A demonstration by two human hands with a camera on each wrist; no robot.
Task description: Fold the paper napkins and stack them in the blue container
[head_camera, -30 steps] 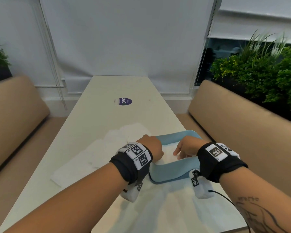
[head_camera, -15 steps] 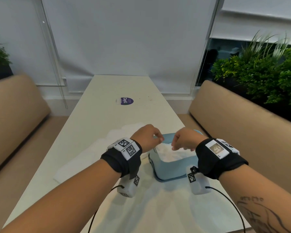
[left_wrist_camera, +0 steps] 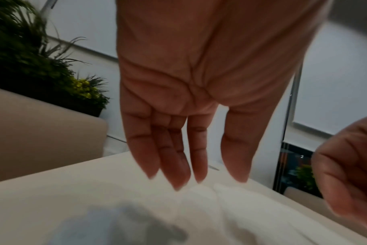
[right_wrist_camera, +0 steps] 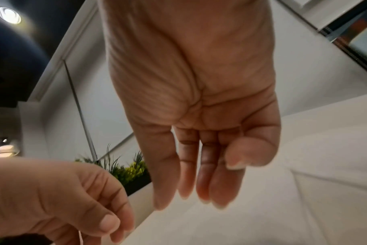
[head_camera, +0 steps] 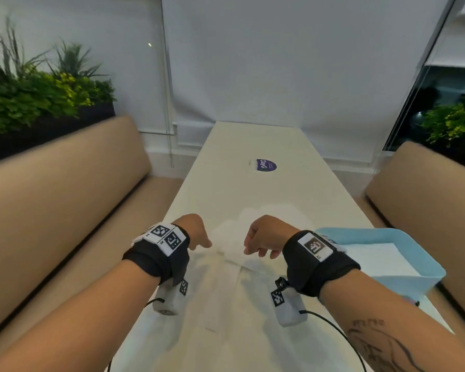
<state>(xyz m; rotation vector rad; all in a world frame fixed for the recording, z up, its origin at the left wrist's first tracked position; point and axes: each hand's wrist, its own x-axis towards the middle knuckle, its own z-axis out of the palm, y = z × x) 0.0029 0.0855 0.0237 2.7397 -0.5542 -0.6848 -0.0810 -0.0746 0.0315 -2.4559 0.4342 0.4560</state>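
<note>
A loose pile of white paper napkins [head_camera: 232, 237] lies on the pale table [head_camera: 253, 189], directly between my two hands. My left hand [head_camera: 203, 244] hovers at the pile's left edge; in the left wrist view its fingers [left_wrist_camera: 176, 165] hang straight down just above a napkin [left_wrist_camera: 210, 207], holding nothing. My right hand [head_camera: 255, 251] hangs at the pile's right edge, and the right wrist view shows its fingers [right_wrist_camera: 184, 179] relaxed and empty. The blue container [head_camera: 403, 280] stands to the right with a folded napkin [head_camera: 371, 257] flat inside.
A purple round sticker [head_camera: 266, 165] sits farther up the table. Tan padded benches run along the left [head_camera: 65, 200] and right [head_camera: 427, 194] sides. Green plants [head_camera: 38, 98] stand behind the left bench. Cables trail from both wrist cameras.
Both hands have left the blue container and moved left to the napkin pile, empty. The view has swung left, so the container now sits at the right.
</note>
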